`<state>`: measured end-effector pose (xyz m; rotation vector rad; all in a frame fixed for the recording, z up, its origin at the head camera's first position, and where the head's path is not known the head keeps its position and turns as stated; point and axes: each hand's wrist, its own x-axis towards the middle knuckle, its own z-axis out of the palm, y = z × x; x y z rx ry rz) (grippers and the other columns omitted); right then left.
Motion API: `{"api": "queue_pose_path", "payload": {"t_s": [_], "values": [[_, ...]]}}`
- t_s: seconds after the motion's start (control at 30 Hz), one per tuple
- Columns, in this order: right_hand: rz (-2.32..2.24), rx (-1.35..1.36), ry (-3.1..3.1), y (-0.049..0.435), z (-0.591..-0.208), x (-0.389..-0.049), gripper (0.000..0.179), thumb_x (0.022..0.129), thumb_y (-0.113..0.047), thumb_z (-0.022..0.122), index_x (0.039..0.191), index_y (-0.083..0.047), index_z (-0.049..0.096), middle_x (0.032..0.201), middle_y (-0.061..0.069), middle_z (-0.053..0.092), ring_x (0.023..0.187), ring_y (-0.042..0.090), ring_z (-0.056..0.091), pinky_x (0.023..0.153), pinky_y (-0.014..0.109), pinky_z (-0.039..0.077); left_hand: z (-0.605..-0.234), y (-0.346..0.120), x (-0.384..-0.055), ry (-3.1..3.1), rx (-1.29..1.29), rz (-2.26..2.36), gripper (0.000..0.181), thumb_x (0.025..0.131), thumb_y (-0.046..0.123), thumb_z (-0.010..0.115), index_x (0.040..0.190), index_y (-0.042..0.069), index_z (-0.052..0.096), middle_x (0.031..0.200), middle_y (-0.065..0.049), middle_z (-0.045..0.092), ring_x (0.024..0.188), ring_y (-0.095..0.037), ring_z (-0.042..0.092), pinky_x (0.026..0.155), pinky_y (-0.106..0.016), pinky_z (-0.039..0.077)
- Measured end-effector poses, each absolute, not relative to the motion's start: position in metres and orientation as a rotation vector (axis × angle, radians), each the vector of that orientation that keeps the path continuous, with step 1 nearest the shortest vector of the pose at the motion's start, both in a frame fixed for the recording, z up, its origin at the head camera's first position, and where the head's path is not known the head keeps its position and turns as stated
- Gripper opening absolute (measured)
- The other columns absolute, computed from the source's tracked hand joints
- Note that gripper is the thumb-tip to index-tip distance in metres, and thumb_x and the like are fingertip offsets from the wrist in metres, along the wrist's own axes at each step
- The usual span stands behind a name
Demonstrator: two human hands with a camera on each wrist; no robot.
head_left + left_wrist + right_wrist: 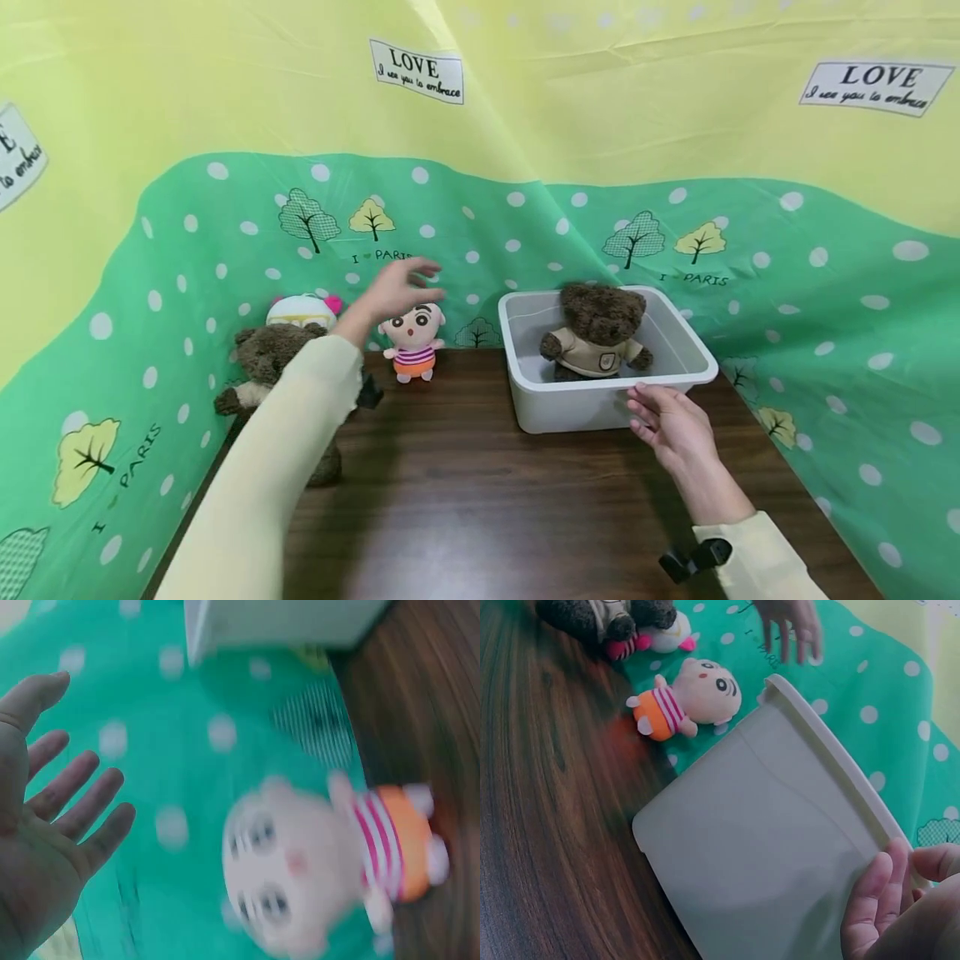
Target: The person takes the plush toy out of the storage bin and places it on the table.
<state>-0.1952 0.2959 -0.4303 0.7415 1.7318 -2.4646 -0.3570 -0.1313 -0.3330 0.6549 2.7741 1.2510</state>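
Observation:
My left hand (397,290) hangs in the air with fingers spread and nothing in them. Just below and behind it, a boy doll (414,358) in a striped top and orange shorts sits against the cloth backdrop; the left wrist view shows the hand apart from it. My right hand (681,433) pinches the front rim of a light grey plastic bin (570,410), thumb over the rim and fingers against the outer wall (750,825). Inside the bin sits a dark brown teddy bear (602,321) in a beige shirt, upright, its lower part hidden by the front wall.
At the left, partly behind my left sleeve, another brown teddy bear (266,354) sits in front of a white plush toy (302,310) with pink ends. A green and yellow cloth (465,217) walls in the back and sides of the dark wooden table (465,500).

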Motion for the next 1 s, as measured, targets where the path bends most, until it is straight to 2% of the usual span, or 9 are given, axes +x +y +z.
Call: {"api": "queue_pose_path", "payload": {"t_s": [0.23, 0.47, 0.57, 0.77, 1.0], "values": [[-2.478, 0.724, 1.739, 0.297, -0.431, -0.195, 0.004, 0.099, -0.025, 0.070, 0.098, -0.021, 0.070, 0.089, -0.010, 0.077, 0.081, 0.007, 0.070, 0.069, 0.026, 0.057, -0.320, -0.017, -0.370, 2.657, 0.937, 1.028, 0.067, 0.092, 0.035, 0.077, 0.151, 0.016, 0.050, 0.150, -0.011, 0.053, 0.131, -0.030, 0.056, 0.104, -0.042, 0.052], [-2.491, 0.710, 1.773, 0.295, -0.432, -0.193, 0.006, 0.100, -0.025, 0.069, 0.095, -0.022, 0.070, 0.088, -0.011, 0.076, 0.080, 0.005, 0.069, 0.069, 0.025, 0.057, -0.315, 0.059, -0.381, 2.614, 1.030, 0.784, 0.071, 0.095, 0.038, 0.072, 0.155, 0.014, 0.045, 0.156, -0.011, 0.048, 0.144, -0.029, 0.045, 0.113, -0.041, 0.044], [-2.497, 0.716, 1.776, 0.294, -0.434, -0.192, 0.007, 0.100, -0.025, 0.068, 0.095, -0.022, 0.070, 0.088, -0.011, 0.076, 0.080, 0.005, 0.068, 0.069, 0.025, 0.056, -0.318, 0.080, -0.386, 2.596, 1.023, 0.720, 0.069, 0.095, 0.038, 0.073, 0.154, 0.013, 0.047, 0.156, -0.011, 0.049, 0.144, -0.029, 0.045, 0.113, -0.040, 0.044], [-2.490, 0.716, 1.798, 0.291, -0.438, -0.191, 0.007, 0.101, -0.026, 0.067, 0.098, -0.020, 0.067, 0.089, -0.011, 0.076, 0.080, 0.005, 0.068, 0.069, 0.025, 0.057, -0.333, 0.105, -0.391, 2.564, 0.967, 0.628, 0.071, 0.096, 0.041, 0.071, 0.157, 0.018, 0.043, 0.162, -0.003, 0.042, 0.149, -0.022, 0.039, 0.118, -0.038, 0.038], [-2.492, 0.727, 1.820, 0.290, -0.439, -0.192, 0.004, 0.101, -0.022, 0.066, 0.100, -0.019, 0.064, 0.088, -0.011, 0.076, 0.078, 0.005, 0.069, 0.068, 0.024, 0.057, -0.345, 0.119, -0.395, 2.608, 0.980, 0.604, 0.076, 0.096, 0.041, 0.072, 0.159, 0.017, 0.039, 0.163, -0.005, 0.039, 0.149, -0.022, 0.037, 0.120, -0.038, 0.035]]}}
